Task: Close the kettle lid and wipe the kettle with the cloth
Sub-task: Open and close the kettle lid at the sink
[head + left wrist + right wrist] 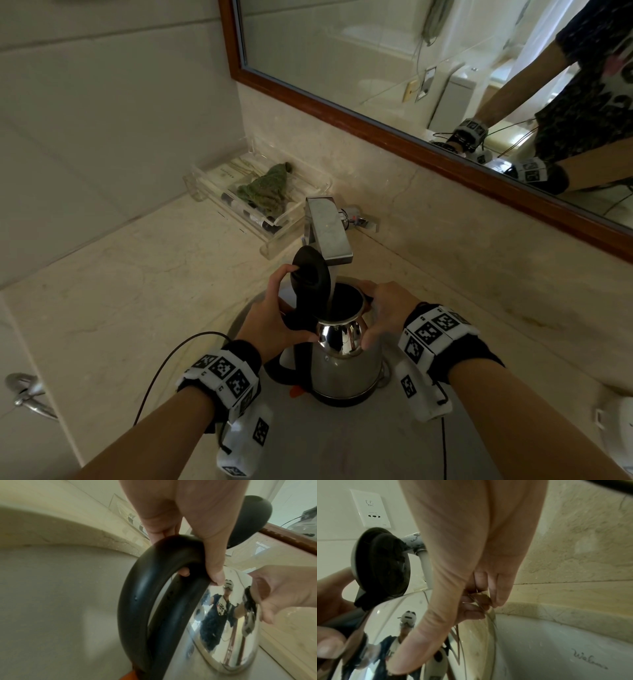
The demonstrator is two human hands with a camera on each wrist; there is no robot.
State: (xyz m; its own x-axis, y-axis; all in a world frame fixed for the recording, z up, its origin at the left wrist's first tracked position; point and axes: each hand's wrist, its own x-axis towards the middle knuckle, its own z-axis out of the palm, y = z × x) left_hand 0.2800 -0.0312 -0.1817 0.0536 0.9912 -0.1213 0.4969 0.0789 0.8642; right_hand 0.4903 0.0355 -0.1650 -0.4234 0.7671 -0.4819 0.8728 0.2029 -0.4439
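A steel kettle [346, 370] stands in the sink basin [342, 445] under the tap, its black lid [310, 274] hinged upright and its mouth open. My left hand [274, 315] grips the top of the black handle [137, 601], with one finger up against the lid's back edge. My right hand [383, 308] clasps the kettle's upper right side, thumb on the shiny body [402, 628] and fingers by the rim. The green cloth [265, 186] lies crumpled in a clear tray at the back left, away from both hands.
The square chrome tap [329, 229] overhangs the kettle just behind the lid. The clear tray [274, 240] also holds toiletries. A wood-framed mirror [411, 140] runs along the back wall. Marble counter [137, 291] surrounds the basin.
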